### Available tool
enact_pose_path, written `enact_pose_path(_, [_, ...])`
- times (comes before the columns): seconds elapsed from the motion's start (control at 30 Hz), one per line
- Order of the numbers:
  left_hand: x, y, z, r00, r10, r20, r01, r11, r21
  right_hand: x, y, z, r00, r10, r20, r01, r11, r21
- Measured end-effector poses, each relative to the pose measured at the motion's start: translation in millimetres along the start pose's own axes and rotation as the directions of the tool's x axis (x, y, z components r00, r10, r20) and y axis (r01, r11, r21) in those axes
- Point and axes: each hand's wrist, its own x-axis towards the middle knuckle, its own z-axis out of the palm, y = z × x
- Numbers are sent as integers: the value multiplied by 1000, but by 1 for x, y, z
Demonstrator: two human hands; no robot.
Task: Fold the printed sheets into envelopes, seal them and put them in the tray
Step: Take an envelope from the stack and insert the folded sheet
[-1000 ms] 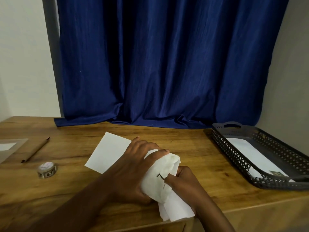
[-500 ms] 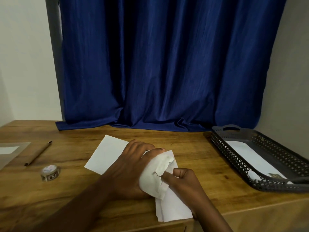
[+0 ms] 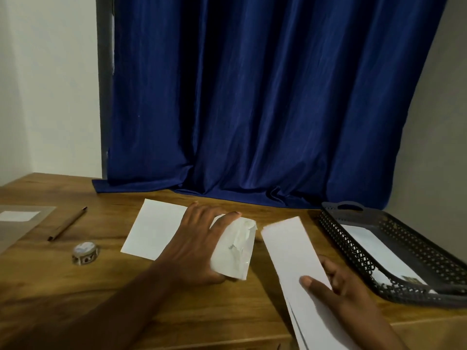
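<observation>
My left hand (image 3: 197,246) grips a crumpled white envelope (image 3: 236,251) between thumb and fingers, its open end turned to the right. Hand and envelope lie over a flat white sheet (image 3: 154,228) on the wooden table. My right hand (image 3: 346,294) pinches a long folded white sheet (image 3: 288,251), thumb on top and fingers beneath. That sheet lies apart from the envelope, angled from the table's front edge toward the tray. The dark perforated tray (image 3: 353,248) stands at the right with a white envelope (image 3: 366,238) inside.
A pencil (image 3: 68,223) and a small tape roll (image 3: 85,252) lie at the left. A clear sleeve with a white label (image 3: 20,218) sits at the far left edge. A blue curtain (image 3: 252,109) hangs behind the table.
My right hand has moved right, away from the envelope, with the folded sheet in it. My left hand keeps hold of the envelope. The camera has tilted up slightly.
</observation>
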Motion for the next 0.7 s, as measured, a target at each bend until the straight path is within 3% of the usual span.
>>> enact_pose_path(0.27, [-1,6,-3,1000,13,-14,-12,999,50,-8,-8,3,995,65,70,-56,990,-130])
enact_pose_path(0.5, [-1,10,-3,998,49,-36,-46,996,81,0,-18,9,992,29,124,21,923,-384])
enact_pose_path(0.7, [0,10,0,996,73,-42,-68,990,120,11,-36,2,961,91,261,37,894,-446])
